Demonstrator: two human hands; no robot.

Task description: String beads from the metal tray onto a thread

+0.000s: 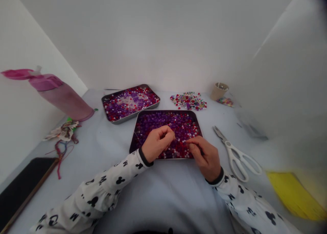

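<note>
Both hands hover over the front metal tray, which is filled with purple, red and clear beads. My left hand is closed in a pinch above the middle of the beads. What lies between its fingertips is too small to make out. Facing it from the right, my right hand pinches thumb and forefinger together near the tray's right side; anything in them is too tiny to name. A faint thin line, perhaps a thread, shows at the tray's left side.
Behind stand a second bead tray, a bead pile and a small cup. White-handled scissors and a yellow sheet lie right. To the left are a pink bottle, coloured cords and a dark phone-like slab.
</note>
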